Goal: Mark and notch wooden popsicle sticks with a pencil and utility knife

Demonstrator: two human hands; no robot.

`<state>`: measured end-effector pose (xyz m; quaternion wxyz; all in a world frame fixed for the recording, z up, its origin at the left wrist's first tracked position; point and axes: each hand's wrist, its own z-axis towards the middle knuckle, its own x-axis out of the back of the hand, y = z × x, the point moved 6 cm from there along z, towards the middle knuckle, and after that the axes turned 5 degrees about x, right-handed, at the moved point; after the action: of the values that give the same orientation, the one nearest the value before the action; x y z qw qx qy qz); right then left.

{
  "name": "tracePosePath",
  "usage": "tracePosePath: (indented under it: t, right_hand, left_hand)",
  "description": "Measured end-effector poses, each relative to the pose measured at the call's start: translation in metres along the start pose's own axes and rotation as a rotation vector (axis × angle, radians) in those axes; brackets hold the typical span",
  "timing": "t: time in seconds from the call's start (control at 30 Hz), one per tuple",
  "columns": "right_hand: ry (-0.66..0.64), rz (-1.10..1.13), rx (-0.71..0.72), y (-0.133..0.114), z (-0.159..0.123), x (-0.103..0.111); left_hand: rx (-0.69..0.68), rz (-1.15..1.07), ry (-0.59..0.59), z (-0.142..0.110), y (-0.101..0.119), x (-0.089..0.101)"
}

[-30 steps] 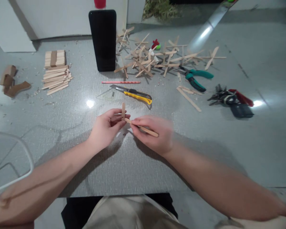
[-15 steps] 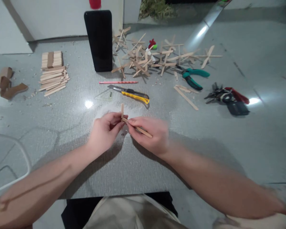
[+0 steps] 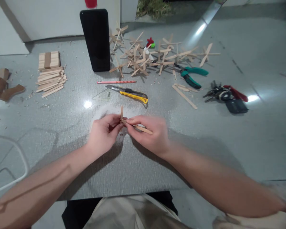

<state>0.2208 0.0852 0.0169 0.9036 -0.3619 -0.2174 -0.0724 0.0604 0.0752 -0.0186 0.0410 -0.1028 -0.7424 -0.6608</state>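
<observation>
My left hand (image 3: 107, 130) pinches an upright wooden craft stick (image 3: 121, 111) between thumb and fingers; its lower part is hidden by the fingertips. In my right hand (image 3: 147, 132) is a second craft stick (image 3: 143, 129), held like a pen and slanting down to the right. The tip of this stick meets the upright one at my left fingertips; whether the two are joined I cannot tell. Just beyond the hands lie a yellow utility knife (image 3: 131, 94), a pink pencil (image 3: 116, 82) and a clear set square (image 3: 102, 95).
Several crossed-stick pieces (image 3: 139, 62) are heaped at the back beside a standing black phone (image 3: 95, 39). Green-handled pliers (image 3: 190, 76), loose sticks (image 3: 184, 95) and keys (image 3: 226, 95) lie to the right. Stacked sticks (image 3: 51, 81) and brown paper strips (image 3: 7, 86) are at left.
The whole view has shifted slightly left. The right-hand stick has tilted a little flatter against the upright one; both hands keep their grip.
</observation>
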Motion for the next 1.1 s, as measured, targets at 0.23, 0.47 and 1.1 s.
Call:
tracePosePath:
  t: [0.23,0.47,1.1]
  right_hand:
    - [-0.051,0.053,-0.085,0.010,0.004,0.002]
    - [-0.071,0.052,-0.101,0.012,0.002,0.001]
    - [0.034,0.007,-0.025,0.007,-0.003,0.007]
  left_hand:
    - [-0.025,0.108,-0.029,0.001,0.004,0.002]
    - [0.000,0.101,-0.038,0.005,0.004,0.002]
    - [-0.006,0.079,0.069,0.011,0.001,0.015]
